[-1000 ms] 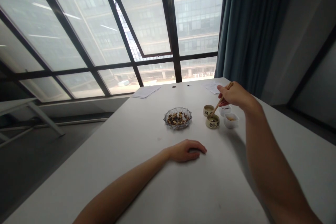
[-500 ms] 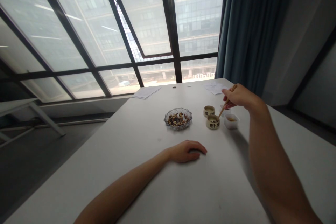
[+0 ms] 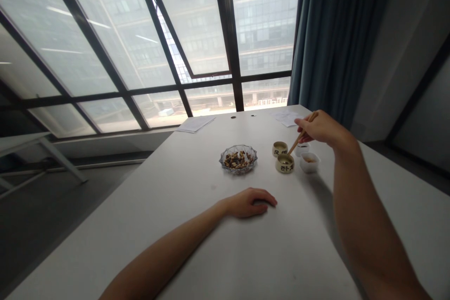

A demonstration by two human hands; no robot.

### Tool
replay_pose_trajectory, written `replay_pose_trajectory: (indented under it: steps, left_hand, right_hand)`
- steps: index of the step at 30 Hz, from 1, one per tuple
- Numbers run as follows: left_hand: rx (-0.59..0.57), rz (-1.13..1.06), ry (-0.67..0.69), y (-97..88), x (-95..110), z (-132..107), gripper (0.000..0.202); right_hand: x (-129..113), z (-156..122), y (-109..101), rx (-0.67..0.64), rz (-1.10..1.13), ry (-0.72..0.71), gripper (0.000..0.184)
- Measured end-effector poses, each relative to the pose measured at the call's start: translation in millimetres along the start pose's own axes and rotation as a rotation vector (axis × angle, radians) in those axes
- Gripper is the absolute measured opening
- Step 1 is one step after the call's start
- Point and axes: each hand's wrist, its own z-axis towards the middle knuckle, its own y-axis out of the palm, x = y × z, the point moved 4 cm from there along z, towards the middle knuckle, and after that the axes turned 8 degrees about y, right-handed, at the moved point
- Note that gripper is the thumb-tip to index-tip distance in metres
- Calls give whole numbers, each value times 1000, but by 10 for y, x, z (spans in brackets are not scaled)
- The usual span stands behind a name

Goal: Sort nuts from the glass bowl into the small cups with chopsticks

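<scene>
- Clamped in the right hand (image 3: 318, 129): slim tan wooden chopsticks (image 3: 298, 140), slanted down and leftward, tips at or just inside the mouth of the nearer round beige ceramic cup with dark characters (image 3: 285, 167).
- Laid palm down, fingers loosely curled, gripping nothing: left hand (image 3: 251, 202), resting on the smooth matte white surface (image 3: 288, 253), well apart from the cups.
- Step in hand, as judged: working the chopstick tips in the nearer cup. Impossible to tell whether anything is pinched between them.
- Called for by the next move, as judged: fine, steady tip control, given a narrow rim and a small cup apt to slide or tip on so slick a top.
- Just behind the nearer cup: farther beige ceramic cup (image 3: 280, 150), same squat shape.
- To the right of the cups: nearer white square plastic dish (image 3: 310, 165) with pale contents, and farther white square plastic dish (image 3: 302, 150), both thin-walled.
- To the left: scalloped clear cut-glass bowl (image 3: 222, 158), heaped with small mixed brown, dark and pale pieces, perhaps beans or nuts.
</scene>
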Motion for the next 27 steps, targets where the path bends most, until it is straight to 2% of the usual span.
replay_pose_trajectory:
  steps: [4,8,13,16,23,27]
  left_hand:
    - [-4,10,11,2,4,4,32]
    - [-7,14,17,0,3,1,33]
    - [-2,18,3,2,1,2,33]
    - [-3,11,13,10,6,4,32]
    - [6,-9,8,27,-21,-5,32]
    - [7,-25,30,30,-8,-1,32]
  right_hand:
    - [-211,-148,110,21,84,-143,37]
    - [-343,-233,482,-42,145,-285,44]
    - [-209,-129,1134,-140,115,-323,52]
    - [-82,-6,1392,-134,4,-323,52]
    - [71,230,1598,-179,-185,-241,50]
    - [113,232,1685,-228,-250,-297,51]
